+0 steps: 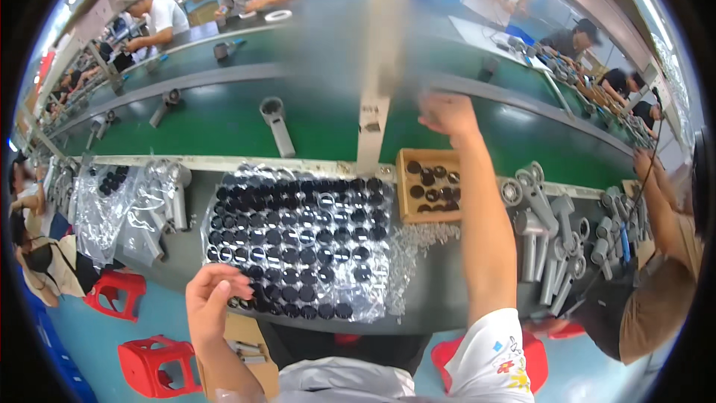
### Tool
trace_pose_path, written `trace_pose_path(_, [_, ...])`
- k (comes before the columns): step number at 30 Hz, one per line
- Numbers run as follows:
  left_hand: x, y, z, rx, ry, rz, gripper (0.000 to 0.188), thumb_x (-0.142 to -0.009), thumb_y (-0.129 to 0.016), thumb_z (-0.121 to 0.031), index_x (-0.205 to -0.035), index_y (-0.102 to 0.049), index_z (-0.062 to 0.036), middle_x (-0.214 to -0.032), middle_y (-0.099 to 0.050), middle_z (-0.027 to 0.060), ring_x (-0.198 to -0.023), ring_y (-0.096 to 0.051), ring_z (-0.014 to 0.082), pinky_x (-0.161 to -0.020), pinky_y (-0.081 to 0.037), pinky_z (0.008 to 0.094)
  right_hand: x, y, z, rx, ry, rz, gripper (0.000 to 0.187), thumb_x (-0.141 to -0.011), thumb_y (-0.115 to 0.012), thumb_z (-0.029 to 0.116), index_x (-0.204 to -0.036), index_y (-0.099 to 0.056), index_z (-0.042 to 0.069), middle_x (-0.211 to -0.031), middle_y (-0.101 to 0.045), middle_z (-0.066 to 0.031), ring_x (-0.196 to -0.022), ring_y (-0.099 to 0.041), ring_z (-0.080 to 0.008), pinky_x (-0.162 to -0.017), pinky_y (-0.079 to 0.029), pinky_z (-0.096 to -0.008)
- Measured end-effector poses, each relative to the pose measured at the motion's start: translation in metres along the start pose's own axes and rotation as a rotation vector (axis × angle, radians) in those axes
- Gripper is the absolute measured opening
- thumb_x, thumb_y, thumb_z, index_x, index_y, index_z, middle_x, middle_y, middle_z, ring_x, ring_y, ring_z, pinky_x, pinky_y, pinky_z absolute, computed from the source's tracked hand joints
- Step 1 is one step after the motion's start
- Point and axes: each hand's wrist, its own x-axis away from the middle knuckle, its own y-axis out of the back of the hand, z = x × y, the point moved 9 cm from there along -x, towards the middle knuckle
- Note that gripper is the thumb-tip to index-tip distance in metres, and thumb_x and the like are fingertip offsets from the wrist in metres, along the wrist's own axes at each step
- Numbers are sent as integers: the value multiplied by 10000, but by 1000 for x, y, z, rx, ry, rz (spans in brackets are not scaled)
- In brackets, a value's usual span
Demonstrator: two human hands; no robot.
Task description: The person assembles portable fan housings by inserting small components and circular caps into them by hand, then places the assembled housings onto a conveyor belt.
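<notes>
Over the green belt (335,134), at full stretch, I had the right hand (449,113); fingers curled, palm hidden, so I could not tell whether it grasped anything; well back and left of it, the left hand (216,291) hung by the black round caps (306,293), fingers loosely bent, at or just beside the nearest ones; whether one was pinched, I could not tell.

Caps lay in rows on a clear plastic sheet (373,300), mostly right of and beyond the left grip; step in hand, by my judgement, a far reach to the belt with the left kept near the caps; next move seemed to call for care over the sheet, and a light fingertip pinch for any single cap.

Containers: nearer than the right hand, against its forearm (488,246), an open box (403,198) held loose dark round pieces (427,177); left of and beyond the left hand, a clear bag (104,227) bore more caps, inside or on top I could not say; one grey housing (282,134) lay on the belt, left of the right hand.
</notes>
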Motion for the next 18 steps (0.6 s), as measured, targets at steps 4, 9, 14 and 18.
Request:
trace_pose_path(4, [8,-64,20,152,95,238,374,-1003,-637,-102,-1328,-544,59,-1018,-751,211,-898,-756,291,-823,-620,393,142,19,44,-237,361,65,325,-945,-740,148,-1206,-753,-45,-888,-777,-91,-823,-749,-141,-775,-596,-276])
trace_pose_path(9, [17,-163,39,404,169,374,851,-1018,-672,-258,-1640,-140,-27,-1406,-565,325,-1203,-671,400,-960,-598,487,325,-5,26,387,506,167,272,-907,-769,127,-1171,-793,62,-1000,-800,-90,-807,-765,-163,-707,-604,-282])
trace_pose_path(14, [26,-189,58,539,219,300,682,-1007,-700,-198,-1539,-293,-70,-1343,-610,262,-1107,-707,329,-930,-618,474,397,-56,-5,462,602,422,288,-872,-828,197,-1159,-812,183,-1224,-754,-119,-898,-766,-308,-787,-629,-367])
trace_pose_path(18, [35,-164,82,492,360,147,517,-1000,-658,-63,-1447,-398,-66,-1159,-688,198,-837,-748,247,-663,-665,363,337,8,-59,248,136,65,208,-921,-765,128,-1076,-780,-10,-892,-793,-115,-759,-762,-160,-696,-594,-311])
